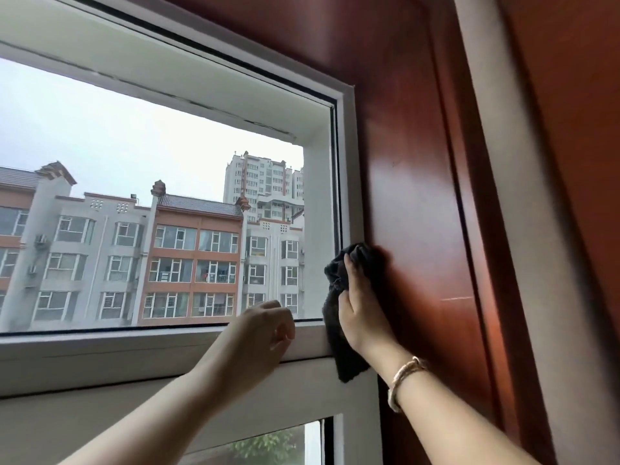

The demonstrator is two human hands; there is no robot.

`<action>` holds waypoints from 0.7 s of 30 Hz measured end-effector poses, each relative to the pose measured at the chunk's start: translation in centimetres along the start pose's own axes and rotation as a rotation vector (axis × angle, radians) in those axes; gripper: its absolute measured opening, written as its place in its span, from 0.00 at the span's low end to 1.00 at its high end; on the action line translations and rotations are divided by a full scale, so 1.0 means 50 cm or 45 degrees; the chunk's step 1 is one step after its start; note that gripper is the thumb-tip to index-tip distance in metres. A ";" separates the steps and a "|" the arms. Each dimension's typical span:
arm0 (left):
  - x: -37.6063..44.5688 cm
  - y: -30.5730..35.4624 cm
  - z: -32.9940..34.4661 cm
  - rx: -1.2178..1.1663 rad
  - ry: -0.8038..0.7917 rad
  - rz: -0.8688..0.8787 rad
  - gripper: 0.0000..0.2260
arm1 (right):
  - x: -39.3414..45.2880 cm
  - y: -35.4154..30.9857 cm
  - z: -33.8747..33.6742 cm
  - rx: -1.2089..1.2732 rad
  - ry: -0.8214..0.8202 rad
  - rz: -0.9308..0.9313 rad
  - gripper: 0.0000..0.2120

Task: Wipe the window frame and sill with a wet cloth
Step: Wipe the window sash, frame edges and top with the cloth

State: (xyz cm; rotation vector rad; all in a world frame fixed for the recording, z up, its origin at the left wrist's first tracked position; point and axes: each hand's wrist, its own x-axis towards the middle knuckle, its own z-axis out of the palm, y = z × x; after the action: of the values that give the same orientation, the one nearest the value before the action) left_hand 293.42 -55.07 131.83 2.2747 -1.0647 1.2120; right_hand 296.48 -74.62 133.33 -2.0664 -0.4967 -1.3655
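Right hand (360, 317) is up at the lower right of the picture, pressing a dark cloth (339, 317) flat against the white window frame (350, 182), right on its vertical right-hand member. The fingers (352, 266) lie straight and together over the top of the cloth, whose tail hangs down past the wrist onto the horizontal rail below. A pale bracelet (404, 380) sits on that wrist. Left hand (265, 333) is just beside it, lower centre, fingers loosely curled and holding nothing, knuckles close to the bottom rail of the upper pane; whether they touch it, I cannot tell. Reddish-brown wood panelling (419, 196) runs up the right side, meeting the frame. Through the glass, apartment blocks (188, 256) under a grey sky.
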 end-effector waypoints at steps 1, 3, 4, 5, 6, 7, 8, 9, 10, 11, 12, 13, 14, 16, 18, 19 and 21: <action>0.001 0.001 0.001 -0.002 0.006 -0.012 0.13 | 0.018 -0.004 -0.007 0.006 0.008 -0.004 0.27; 0.008 -0.001 -0.001 -0.008 0.016 -0.078 0.12 | 0.030 -0.006 -0.009 0.006 0.009 -0.028 0.27; 0.011 -0.002 -0.002 -0.028 0.015 -0.118 0.10 | 0.020 -0.001 -0.006 -0.003 -0.003 -0.032 0.27; 0.015 0.000 -0.006 -0.047 0.006 -0.148 0.09 | -0.001 0.007 -0.004 -0.011 -0.008 -0.042 0.27; 0.016 0.000 -0.009 -0.068 -0.002 -0.168 0.08 | -0.032 0.017 0.002 -0.030 -0.020 -0.059 0.27; 0.016 -0.001 -0.013 -0.084 -0.007 -0.177 0.07 | -0.064 0.025 0.011 -0.036 -0.035 -0.078 0.27; 0.015 0.001 -0.015 -0.093 -0.015 -0.179 0.06 | -0.095 0.031 0.016 -0.032 -0.055 -0.077 0.27; 0.014 0.005 -0.018 -0.090 -0.023 -0.174 0.05 | -0.115 0.034 0.019 -0.014 -0.066 -0.065 0.28; 0.013 0.008 -0.020 -0.085 -0.030 -0.168 0.05 | -0.122 0.034 0.019 0.016 -0.071 -0.040 0.28; 0.014 0.009 -0.021 -0.083 -0.034 -0.167 0.05 | -0.117 0.029 0.016 0.045 -0.072 -0.013 0.28; 0.016 0.010 -0.023 -0.081 -0.041 -0.167 0.05 | -0.105 0.025 0.014 0.067 -0.073 0.014 0.28; 0.018 0.011 -0.024 -0.080 -0.049 -0.169 0.05 | -0.089 0.018 0.011 0.080 -0.072 0.038 0.27; 0.018 0.010 -0.024 -0.082 -0.056 -0.172 0.05 | -0.071 0.012 0.008 0.092 -0.066 0.061 0.27; 0.021 0.008 -0.023 -0.081 -0.051 -0.185 0.05 | -0.031 0.000 0.001 0.107 -0.034 0.087 0.27; 0.021 0.007 -0.020 -0.074 -0.034 -0.193 0.06 | -0.006 -0.006 -0.002 0.111 -0.021 0.081 0.27; 0.019 0.007 -0.018 -0.072 -0.026 -0.193 0.06 | -0.006 -0.006 -0.001 0.118 -0.016 0.076 0.27; 0.019 0.011 -0.015 -0.053 -0.016 -0.204 0.05 | -0.021 0.001 0.003 0.141 0.003 0.060 0.27</action>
State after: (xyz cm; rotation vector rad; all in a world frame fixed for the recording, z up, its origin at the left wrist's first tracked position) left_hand 292.92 -55.40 132.99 2.2896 -0.8836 1.1033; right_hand 296.18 -74.54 132.31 -1.9745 -0.5078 -1.2841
